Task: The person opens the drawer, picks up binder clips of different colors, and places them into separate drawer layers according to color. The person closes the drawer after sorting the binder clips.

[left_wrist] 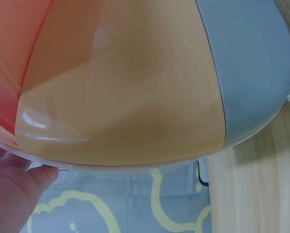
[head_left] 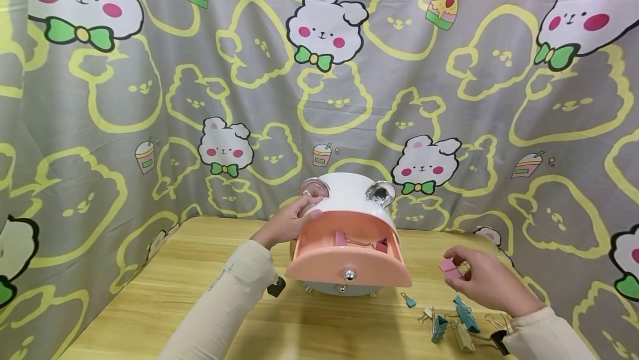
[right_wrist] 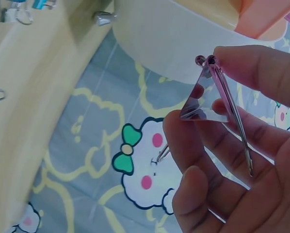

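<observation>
Fingers (right_wrist: 261,73) of my right hand (head_left: 481,279) pinch pink binder clip (head_left: 450,269); left of them, my left hand (head_left: 288,219) rests against white cabinet (head_left: 346,191), coral drawer (head_left: 321,267) extended.

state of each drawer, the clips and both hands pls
Coral drawer: pulled open, pink clips inside
Orange-yellow drawer: looks closed
Blue-grey drawer: looks closed
White cabinet: upright
Held pink clip: off the table
Loose clips: scattered on the table
Left hand: touching the cabinet
Right hand: pinching a pink clip
</observation>
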### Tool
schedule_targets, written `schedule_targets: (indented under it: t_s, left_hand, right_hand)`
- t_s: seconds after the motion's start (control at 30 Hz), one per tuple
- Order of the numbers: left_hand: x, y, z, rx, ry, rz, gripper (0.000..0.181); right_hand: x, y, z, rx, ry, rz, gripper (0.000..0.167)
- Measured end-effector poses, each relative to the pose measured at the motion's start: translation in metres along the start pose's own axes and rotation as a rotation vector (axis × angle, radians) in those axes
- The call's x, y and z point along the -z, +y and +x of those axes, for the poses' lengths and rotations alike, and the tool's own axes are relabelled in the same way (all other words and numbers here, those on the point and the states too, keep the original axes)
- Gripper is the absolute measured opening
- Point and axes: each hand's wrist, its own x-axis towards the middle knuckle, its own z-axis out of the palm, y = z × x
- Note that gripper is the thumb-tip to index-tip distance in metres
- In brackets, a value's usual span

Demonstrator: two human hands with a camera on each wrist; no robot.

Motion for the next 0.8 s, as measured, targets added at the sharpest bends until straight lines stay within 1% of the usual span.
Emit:
schedule_targets:
  t_s: [0.1, 0.2, 0.33, 0.47, 0.8]
  left_hand:
    - [-0.001, 0.000, 0.000, -0.002, -0.004, -0.003, 0.049]
    - [-0.001, 0.000, 0.000, -0.009, -0.005, -0.004, 0.048]
    - [-0.001, 0.001, -0.001, 0.001, -0.001, -0.004, 0.045]
    - [-0.001, 0.002, -0.002, 0.017, -0.001, 0.000, 0.047]
    - [0.000, 0.001, -0.001, 0.013, -0.010, -0.009, 0.050]
  right_hand:
    - [0.003, -0.004, 0.003, 0.018, 0.016, -0.008, 0.035]
    - [0.005, -0.007, 0.006, 0.055, 0.042, -0.012, 0.034]
    - [0.007, -0.013, 0.010, 0.089, 0.076, -0.033, 0.034]
    - [0.010, -0.019, 0.015, 0.095, 0.089, -0.058, 0.033]
    - [0.014, -0.034, 0.024, 0.118, 0.106, -0.071, 0.033]
